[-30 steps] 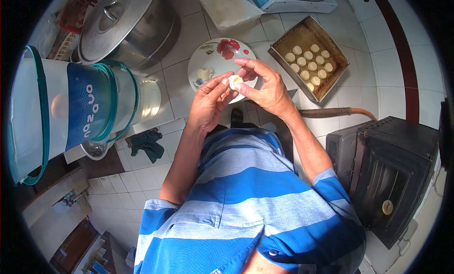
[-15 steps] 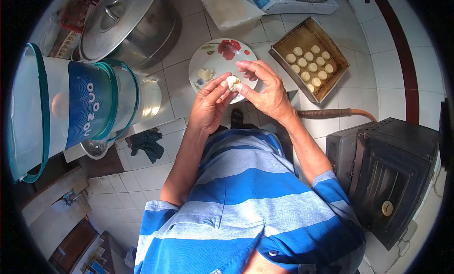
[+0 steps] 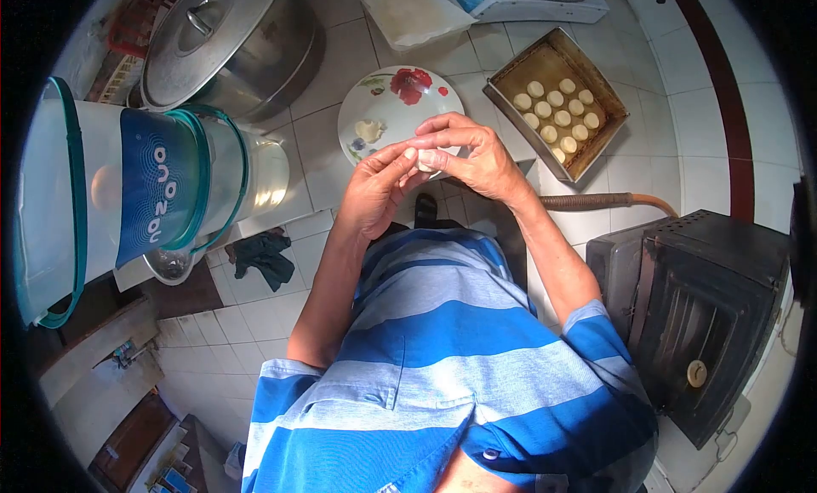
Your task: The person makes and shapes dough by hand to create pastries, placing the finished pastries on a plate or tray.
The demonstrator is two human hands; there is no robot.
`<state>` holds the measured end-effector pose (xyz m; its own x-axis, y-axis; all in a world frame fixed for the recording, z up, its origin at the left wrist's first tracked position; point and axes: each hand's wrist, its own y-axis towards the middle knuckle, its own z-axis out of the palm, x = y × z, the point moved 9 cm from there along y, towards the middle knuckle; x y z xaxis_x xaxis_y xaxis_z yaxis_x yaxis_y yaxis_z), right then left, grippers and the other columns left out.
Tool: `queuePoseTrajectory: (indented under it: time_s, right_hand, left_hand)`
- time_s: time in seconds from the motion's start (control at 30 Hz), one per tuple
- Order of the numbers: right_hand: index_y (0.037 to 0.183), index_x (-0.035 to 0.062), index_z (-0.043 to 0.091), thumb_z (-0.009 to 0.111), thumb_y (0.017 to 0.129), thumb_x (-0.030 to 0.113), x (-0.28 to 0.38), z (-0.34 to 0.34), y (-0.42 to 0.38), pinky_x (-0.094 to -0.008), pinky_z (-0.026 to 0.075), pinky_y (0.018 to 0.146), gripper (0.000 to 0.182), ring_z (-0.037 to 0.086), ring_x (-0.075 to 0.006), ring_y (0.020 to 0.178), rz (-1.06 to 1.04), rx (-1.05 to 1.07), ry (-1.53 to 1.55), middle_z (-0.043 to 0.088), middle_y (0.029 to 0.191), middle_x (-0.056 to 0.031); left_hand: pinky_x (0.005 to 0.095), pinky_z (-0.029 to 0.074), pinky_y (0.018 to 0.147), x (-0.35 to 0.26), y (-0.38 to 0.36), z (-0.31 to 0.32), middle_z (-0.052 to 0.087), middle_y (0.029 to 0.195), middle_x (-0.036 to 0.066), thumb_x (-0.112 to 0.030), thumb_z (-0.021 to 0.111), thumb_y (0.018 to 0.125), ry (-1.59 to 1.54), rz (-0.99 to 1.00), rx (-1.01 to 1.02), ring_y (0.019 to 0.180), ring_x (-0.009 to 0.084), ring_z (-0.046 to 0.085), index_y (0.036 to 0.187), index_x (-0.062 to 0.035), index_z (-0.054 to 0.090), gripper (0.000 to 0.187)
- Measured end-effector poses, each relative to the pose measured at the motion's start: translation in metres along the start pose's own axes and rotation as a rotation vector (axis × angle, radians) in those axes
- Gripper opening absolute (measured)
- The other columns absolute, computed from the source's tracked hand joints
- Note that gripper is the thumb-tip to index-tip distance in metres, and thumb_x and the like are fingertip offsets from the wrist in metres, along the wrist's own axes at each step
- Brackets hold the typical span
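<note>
Both hands meet over the near edge of a white flowered plate (image 3: 391, 110). Between their fingertips is a small pale dough piece (image 3: 425, 166), mostly covered by the fingers. My left hand (image 3: 376, 187) pinches it from the left. From the right, my right hand (image 3: 481, 163) presses on it with thumb and fingers. A lump of pale dough (image 3: 369, 131) lies on the left part of the plate. Up and to the right, a square metal pan (image 3: 534, 139) holds several round pale dough pieces (image 3: 562, 119).
A large lidded steel pot (image 3: 230, 42) stands at upper left, above clear buckets with teal rims (image 3: 204, 178). A black oven (image 3: 706, 314) is at right, with a brown hose (image 3: 596, 203) beside it. Pale paper (image 3: 413, 12) lies beyond the plate.
My right hand's fingers have come down and closed in on the dough piece, which is now more hidden. The plate and pan look the same.
</note>
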<state>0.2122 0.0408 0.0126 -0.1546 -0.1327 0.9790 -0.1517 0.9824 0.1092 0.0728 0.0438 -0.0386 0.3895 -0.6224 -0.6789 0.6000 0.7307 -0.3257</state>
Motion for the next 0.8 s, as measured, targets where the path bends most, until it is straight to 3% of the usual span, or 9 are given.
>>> queuePoseTrajectory:
  time_s: [0.13,0.2,0.23,0.33,0.43,0.63,0.73,0.8]
  right_hand:
    - [0.117,0.0094,0.079,0.080,0.089,0.023,0.014,-0.003,-0.006,-0.0382,0.054,0.095,0.031,0.067,-0.0261,0.111,-0.142,-0.029,-0.154,0.071,0.114,-0.0121]
    - [0.116,0.0092,0.078,0.081,0.084,0.028,0.063,0.002,-0.024,-0.0414,0.054,0.092,0.036,0.069,-0.0278,0.103,-0.639,-0.126,-0.726,0.073,0.111,-0.0108]
    - [0.115,0.0081,0.078,0.082,0.081,0.033,0.063,0.002,-0.027,-0.0432,0.054,0.091,0.043,0.068,-0.0287,0.099,-0.684,-0.140,-0.741,0.074,0.111,-0.0100]
    - [0.120,0.0074,0.076,0.083,0.080,0.031,0.051,-0.001,-0.024,-0.0433,0.054,0.092,0.047,0.068,-0.0302,0.101,-0.610,-0.072,-0.635,0.073,0.115,-0.0115]
    - [0.128,0.0076,0.072,0.083,0.081,0.029,0.046,0.001,-0.023,-0.0434,0.053,0.093,0.053,0.067,-0.0305,0.104,-0.471,-0.112,-0.548,0.073,0.117,-0.0118]
    - [0.136,0.0075,0.066,0.083,0.083,0.024,0.046,0.005,-0.023,-0.0406,0.054,0.093,0.057,0.068,-0.0310,0.104,-0.438,-0.135,-0.528,0.073,0.122,-0.0121]
    - [0.136,0.0070,0.066,0.084,0.083,0.021,0.043,0.002,-0.020,-0.0403,0.053,0.095,0.058,0.068,-0.0324,0.104,-0.349,-0.177,-0.473,0.071,0.127,-0.0138]
    - [0.135,0.0063,0.066,0.084,0.083,0.020,0.044,0.000,-0.016,-0.0390,0.054,0.093,0.056,0.068,-0.0301,0.101,-0.334,-0.194,-0.433,0.072,0.124,-0.0129]
  left_hand:
    - [0.0291,0.061,0.096,0.005,-0.002,-0.002,0.071,0.120,0.011,-0.017,0.061,0.107,-0.091,-0.070,-0.001,0.105,0.0170,0.071,0.132,0.0052,0.064,0.033]
    - [0.0292,0.063,0.093,0.011,-0.004,0.003,0.071,0.118,0.012,-0.017,0.062,0.107,-0.292,-0.129,0.044,0.105,0.0182,0.072,0.127,0.0050,0.065,0.031]
    - [0.0292,0.063,0.093,0.010,-0.005,0.004,0.071,0.118,0.012,-0.017,0.062,0.107,-0.292,-0.130,0.045,0.105,0.0182,0.072,0.127,0.0050,0.065,0.031]
    - [0.0306,0.065,0.091,0.007,-0.006,0.012,0.072,0.115,0.012,-0.016,0.063,0.106,-0.322,-0.154,0.046,0.103,0.0187,0.073,0.128,0.0051,0.063,0.031]
    - [0.0310,0.065,0.087,0.003,-0.003,0.009,0.072,0.114,0.012,-0.013,0.065,0.103,-0.106,-0.098,-0.010,0.100,0.0187,0.073,0.130,0.0050,0.062,0.032]
    - [0.0301,0.063,0.085,-0.006,-0.002,0.000,0.073,0.114,0.012,-0.009,0.070,0.100,0.118,0.045,-0.129,0.101,0.0180,0.073,0.126,0.0038,0.064,0.030]
    - [0.0304,0.063,0.089,-0.012,-0.005,0.008,0.072,0.117,0.013,-0.010,0.068,0.101,0.011,0.026,-0.113,0.105,0.0195,0.073,0.130,0.0051,0.062,0.033]
    - [0.0310,0.063,0.095,-0.011,-0.006,0.018,0.070,0.121,0.015,-0.011,0.066,0.103,-0.298,-0.082,-0.029,0.110,0.0210,0.072,0.134,0.0066,0.060,0.037]
